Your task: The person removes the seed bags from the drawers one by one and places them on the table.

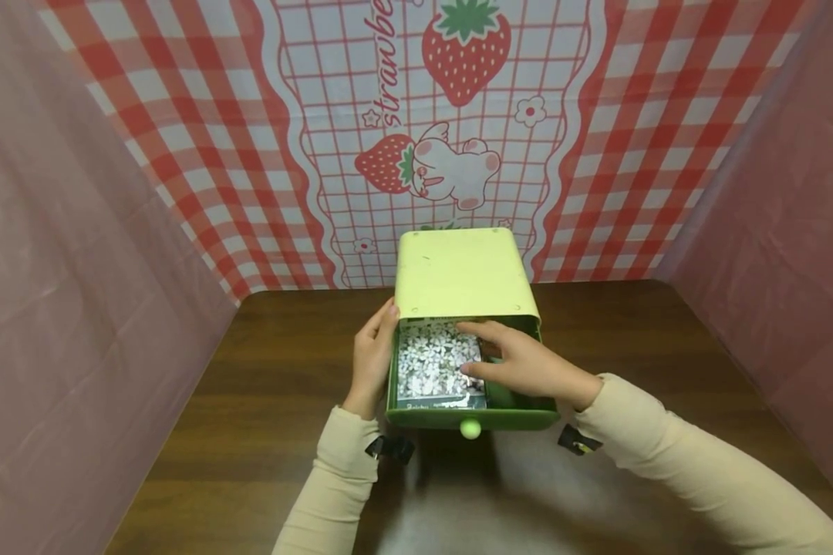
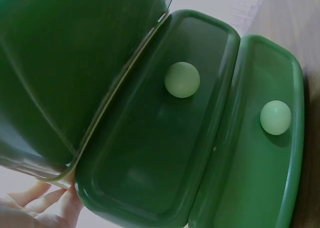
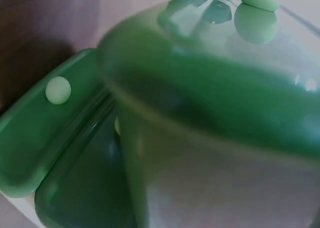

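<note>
A small cabinet (image 1: pixel 465 270) with a pale yellow-green top stands on the table, its green top drawer (image 1: pixel 472 420) pulled out. Inside the drawer, on the left, lies a flat glossy packet (image 1: pixel 433 362) printed with white flowers. My left hand (image 1: pixel 371 358) rests against the cabinet's left side; in the left wrist view its fingers (image 2: pixel 42 200) touch the edge beside the drawer fronts. Over the drawer, my right hand (image 1: pixel 521 362) reaches in from the right, thumb and fingertips at the packet's right part. The right wrist view does not show this hand's fingers.
Below the pulled-out drawer are two pushed-in green drawers, the middle one (image 2: pixel 150 153) and the lower one (image 2: pixel 245 188), each with a round pale knob. Behind the cabinet hangs a strawberry-print cloth (image 1: pixel 333 154). Pink curtains (image 1: pixel 770 193) flank the wooden table (image 1: pixel 264 432).
</note>
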`<state>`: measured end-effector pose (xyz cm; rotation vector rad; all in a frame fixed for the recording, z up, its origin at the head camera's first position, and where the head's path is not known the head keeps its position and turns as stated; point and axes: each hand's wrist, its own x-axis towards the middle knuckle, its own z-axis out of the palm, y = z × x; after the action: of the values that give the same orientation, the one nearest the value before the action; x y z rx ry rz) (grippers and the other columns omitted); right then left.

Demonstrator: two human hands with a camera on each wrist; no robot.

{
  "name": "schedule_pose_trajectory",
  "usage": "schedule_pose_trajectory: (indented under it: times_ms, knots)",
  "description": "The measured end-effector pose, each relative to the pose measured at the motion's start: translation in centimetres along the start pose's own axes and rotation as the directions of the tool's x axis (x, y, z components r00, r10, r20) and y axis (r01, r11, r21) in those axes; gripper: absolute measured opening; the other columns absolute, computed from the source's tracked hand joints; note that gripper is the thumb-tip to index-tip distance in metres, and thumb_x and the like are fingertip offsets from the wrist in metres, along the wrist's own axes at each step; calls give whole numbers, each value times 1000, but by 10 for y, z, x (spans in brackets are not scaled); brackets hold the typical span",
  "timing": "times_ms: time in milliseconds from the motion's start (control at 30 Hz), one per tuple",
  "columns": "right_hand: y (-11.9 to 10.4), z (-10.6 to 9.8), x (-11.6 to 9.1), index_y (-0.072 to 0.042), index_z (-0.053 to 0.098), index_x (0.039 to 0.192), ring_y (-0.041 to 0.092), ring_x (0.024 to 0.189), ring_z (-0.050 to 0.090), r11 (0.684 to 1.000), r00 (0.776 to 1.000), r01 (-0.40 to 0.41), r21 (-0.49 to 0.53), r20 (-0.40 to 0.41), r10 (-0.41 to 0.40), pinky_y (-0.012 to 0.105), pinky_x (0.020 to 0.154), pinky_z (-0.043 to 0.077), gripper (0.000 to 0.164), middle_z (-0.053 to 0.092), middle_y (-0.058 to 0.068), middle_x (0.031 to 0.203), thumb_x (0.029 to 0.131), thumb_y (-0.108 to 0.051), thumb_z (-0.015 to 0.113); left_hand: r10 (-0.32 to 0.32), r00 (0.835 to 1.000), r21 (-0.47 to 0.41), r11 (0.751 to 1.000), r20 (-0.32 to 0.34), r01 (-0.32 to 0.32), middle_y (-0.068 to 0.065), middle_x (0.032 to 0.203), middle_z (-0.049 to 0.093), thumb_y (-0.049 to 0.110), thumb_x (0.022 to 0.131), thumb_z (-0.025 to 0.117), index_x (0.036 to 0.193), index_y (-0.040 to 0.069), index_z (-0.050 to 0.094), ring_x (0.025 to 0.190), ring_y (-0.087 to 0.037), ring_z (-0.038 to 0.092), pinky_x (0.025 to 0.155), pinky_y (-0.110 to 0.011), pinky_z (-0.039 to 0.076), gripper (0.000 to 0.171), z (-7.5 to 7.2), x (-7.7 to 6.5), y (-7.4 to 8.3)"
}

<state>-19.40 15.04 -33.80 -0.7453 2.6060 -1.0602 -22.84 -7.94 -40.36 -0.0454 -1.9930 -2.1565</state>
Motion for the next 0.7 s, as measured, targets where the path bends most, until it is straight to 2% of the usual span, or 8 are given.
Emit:
schedule_pose_trajectory:
  times_ms: [167,367,500,700]
  knots:
    - [0,-1,0,-6,32,153,38,142,37,991,1000,-2,137,-7,3,52,110,43,70,32,16,158,95,-30,65,12,1000,6,1000,21,-12,-6,148,50,39,101,53,142,14,53,141,-23,42,118,-43,33,48,0,-1,1]
    - [-1,-2,-2,-1,22,155,42,143,32,969,997,-79,235,15,78,50,108,45,74,21,22,161,97,-27,61,19,999,26,999,27,-20,-5,150,48,37,102,51,144,15,50,143,-23,40,120,-44,31,47,-1,-2,0]
    - [-2,-3,-2,1,16,156,40,143,34,951,993,-113,287,15,114,49,107,46,76,16,23,162,99,-25,59,25,999,29,999,31,-26,-6,150,48,37,102,51,144,14,50,142,-24,40,119,-44,32,48,-2,-1,0]
    - [-1,-1,-4,0,16,156,41,139,40,926,993,-100,364,-17,113,51,108,45,73,18,25,161,99,-22,57,5,1000,15,1000,18,-6,-9,148,50,31,102,53,142,9,52,141,-26,42,118,-44,33,46,-1,1,0]
